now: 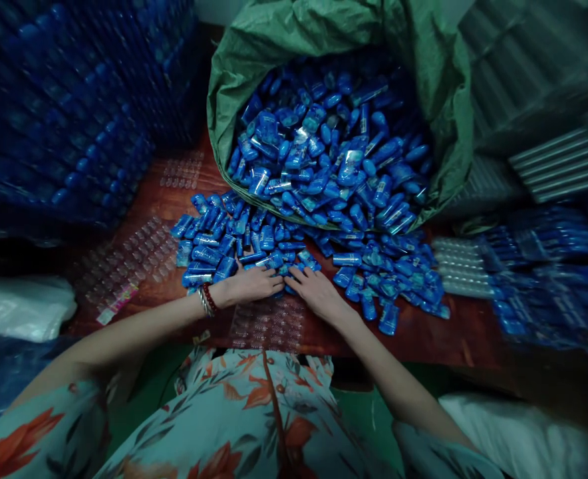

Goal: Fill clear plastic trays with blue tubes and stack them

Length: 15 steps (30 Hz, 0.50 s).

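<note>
Small blue packets (pixel 207 255) lie in a loose pile across the table, spilling from a large green sack (pixel 239 80) full of more of them. At the pile's near edge, my left hand (pixel 257 283) rests palm down with its fingers pointing right, touching packets. Close to its right, my right hand (pixel 316 293) reaches in with its fingertips on the packets. Whether either hand grips one cannot be made out. A clear plastic blister tray (pixel 267 324) lies just below both hands at the table's near edge.
More clear trays (pixel 134 256) lie at the left with a pink and yellow packet (pixel 118 303). Stacks of filled blue trays (pixel 64 120) rise at the back left. At the right are blue packs (pixel 558 299) and stacked empty trays (pixel 563 163).
</note>
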Each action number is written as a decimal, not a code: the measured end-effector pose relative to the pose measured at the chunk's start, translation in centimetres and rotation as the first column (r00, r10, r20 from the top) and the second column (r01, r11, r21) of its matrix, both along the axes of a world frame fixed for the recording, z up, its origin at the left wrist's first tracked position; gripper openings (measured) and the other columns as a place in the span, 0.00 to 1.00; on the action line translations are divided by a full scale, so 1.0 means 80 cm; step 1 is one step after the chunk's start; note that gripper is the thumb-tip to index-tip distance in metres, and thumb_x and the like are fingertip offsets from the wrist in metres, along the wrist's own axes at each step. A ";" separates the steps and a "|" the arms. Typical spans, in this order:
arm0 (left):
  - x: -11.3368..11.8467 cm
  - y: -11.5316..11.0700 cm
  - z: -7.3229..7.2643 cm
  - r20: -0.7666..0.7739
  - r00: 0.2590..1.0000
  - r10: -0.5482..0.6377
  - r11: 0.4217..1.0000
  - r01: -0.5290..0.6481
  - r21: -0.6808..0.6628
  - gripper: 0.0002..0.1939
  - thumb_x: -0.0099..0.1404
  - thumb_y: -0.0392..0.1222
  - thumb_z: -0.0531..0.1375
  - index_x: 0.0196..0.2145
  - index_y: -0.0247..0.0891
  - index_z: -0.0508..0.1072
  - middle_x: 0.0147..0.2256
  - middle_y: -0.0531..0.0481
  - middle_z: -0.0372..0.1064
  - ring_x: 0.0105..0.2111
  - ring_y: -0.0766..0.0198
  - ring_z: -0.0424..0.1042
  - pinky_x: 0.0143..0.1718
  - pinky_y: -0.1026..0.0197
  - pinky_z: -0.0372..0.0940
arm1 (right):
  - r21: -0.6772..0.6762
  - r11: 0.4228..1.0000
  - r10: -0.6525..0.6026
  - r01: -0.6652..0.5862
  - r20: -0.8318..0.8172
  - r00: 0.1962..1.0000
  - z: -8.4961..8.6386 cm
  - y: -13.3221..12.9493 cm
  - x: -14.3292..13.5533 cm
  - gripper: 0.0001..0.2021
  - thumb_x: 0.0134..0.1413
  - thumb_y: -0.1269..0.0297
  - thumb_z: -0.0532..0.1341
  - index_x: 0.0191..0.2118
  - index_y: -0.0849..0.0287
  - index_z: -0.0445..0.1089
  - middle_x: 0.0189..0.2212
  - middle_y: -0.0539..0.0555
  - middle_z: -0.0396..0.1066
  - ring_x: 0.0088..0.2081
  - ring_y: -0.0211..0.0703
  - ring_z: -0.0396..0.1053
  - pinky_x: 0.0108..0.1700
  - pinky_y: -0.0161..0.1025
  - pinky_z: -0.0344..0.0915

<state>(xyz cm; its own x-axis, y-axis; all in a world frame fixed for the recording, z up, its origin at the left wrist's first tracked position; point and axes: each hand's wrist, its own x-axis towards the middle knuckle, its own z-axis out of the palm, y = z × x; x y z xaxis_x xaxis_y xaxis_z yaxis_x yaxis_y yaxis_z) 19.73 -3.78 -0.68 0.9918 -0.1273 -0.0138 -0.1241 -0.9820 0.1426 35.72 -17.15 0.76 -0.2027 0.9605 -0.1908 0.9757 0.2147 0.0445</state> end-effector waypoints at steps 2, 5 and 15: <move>0.002 0.006 0.000 -0.004 0.997 -0.078 0.996 0.078 0.030 0.16 0.64 0.28 0.50 0.49 0.36 0.64 0.46 0.42 0.68 0.43 0.60 0.68 0.42 0.59 0.63 | 0.008 1.000 -0.004 0.004 -0.005 1.000 0.000 -0.001 0.008 0.23 0.53 0.80 0.51 0.54 0.59 0.62 0.55 0.59 0.63 0.47 0.49 0.63 0.41 0.43 0.63; -0.001 0.013 0.008 0.010 0.994 -0.105 0.994 0.105 0.020 0.25 0.64 0.25 0.47 0.57 0.38 0.57 0.49 0.41 0.65 0.43 0.60 0.69 0.40 0.59 0.63 | 0.064 0.993 -0.089 0.096 -0.112 0.990 -0.004 -0.016 0.024 0.20 0.55 0.77 0.52 0.54 0.61 0.60 0.52 0.62 0.64 0.46 0.50 0.65 0.42 0.44 0.64; -0.041 -0.013 0.021 0.050 0.860 0.508 0.725 -0.396 -0.563 0.18 0.69 0.41 0.50 0.56 0.43 0.58 0.51 0.43 0.60 0.48 0.60 0.67 0.48 0.57 0.65 | -0.069 0.464 -0.402 0.883 -0.905 0.140 -0.026 -0.069 -0.001 0.17 0.57 0.55 0.55 0.49 0.58 0.59 0.29 0.50 0.68 0.24 0.37 0.67 0.26 0.36 0.66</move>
